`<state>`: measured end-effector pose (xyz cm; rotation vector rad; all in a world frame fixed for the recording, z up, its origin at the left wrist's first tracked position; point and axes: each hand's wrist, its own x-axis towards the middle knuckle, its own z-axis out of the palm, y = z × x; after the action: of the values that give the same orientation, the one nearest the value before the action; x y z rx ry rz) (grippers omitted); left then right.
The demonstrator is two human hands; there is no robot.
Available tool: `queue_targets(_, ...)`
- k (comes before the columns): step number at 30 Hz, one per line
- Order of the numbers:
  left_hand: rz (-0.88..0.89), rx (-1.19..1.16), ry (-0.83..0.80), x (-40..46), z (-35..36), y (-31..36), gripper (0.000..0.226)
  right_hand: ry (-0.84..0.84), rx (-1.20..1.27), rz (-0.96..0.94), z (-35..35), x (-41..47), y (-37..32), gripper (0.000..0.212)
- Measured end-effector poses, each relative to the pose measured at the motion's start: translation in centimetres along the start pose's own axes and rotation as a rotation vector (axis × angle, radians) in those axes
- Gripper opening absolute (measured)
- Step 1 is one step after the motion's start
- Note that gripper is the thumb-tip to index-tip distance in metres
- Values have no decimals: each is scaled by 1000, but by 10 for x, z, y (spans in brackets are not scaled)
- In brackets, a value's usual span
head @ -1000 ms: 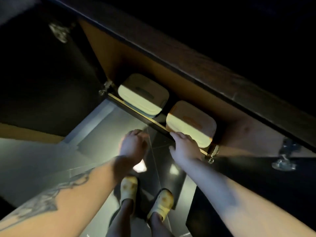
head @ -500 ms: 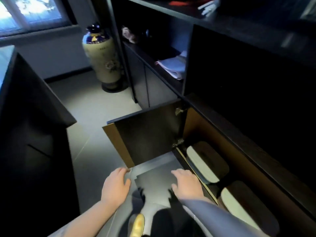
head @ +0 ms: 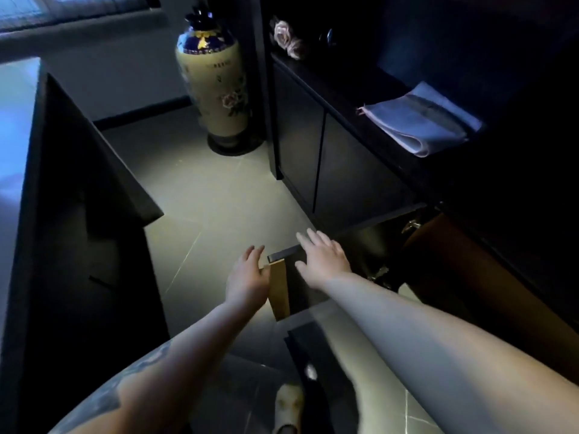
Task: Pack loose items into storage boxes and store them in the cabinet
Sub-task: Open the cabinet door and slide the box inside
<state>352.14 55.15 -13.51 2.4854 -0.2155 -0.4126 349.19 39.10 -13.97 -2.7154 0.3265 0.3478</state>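
1. The open cabinet door point(head: 283, 277), a flat dark panel with a tan raw edge, is flanked by both hands down low.
2. Left hand point(head: 247, 277): thumb touched to the tan edge, fingers relaxed, nothing gripped.
3. Right hand point(head: 324, 255): fingers spread flat over the door's top, nothing grasped.
4. Storage boxes can't be made out in the dim cabinet point(head: 454, 277).
5. A glossy cream vase point(head: 214, 89) is parked on the tiled floor point(head: 219, 198); folded cloth point(head: 423, 120) is on a shelf.

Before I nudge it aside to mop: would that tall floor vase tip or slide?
The vase looks tall and narrow on a small dark base, so a high push would probably tip it. It appears glazed ceramic: likely heavy, slippery and fragile. Push low.
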Motion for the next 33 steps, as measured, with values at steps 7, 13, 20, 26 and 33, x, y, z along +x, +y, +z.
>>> queue_targets(7,103,-108,-191,31,23,-20,45,-93,25,38,36,23,-6,53)
queue_targets(13,278,-129,-377,6,31,-32,16,160,156,18,55,-47,12,33)
queue_targets(20,423,-217,-903,-76,94,11,38,259,342,124,78,-180,74,20)
queue_targets(26,576,-31,-1107,-131,167,84,56,466,474,732,75,-281,133,39)
queue_targets(33,621,138,-1270,-176,239,180,75,313,302,962,36,-328,220,18)
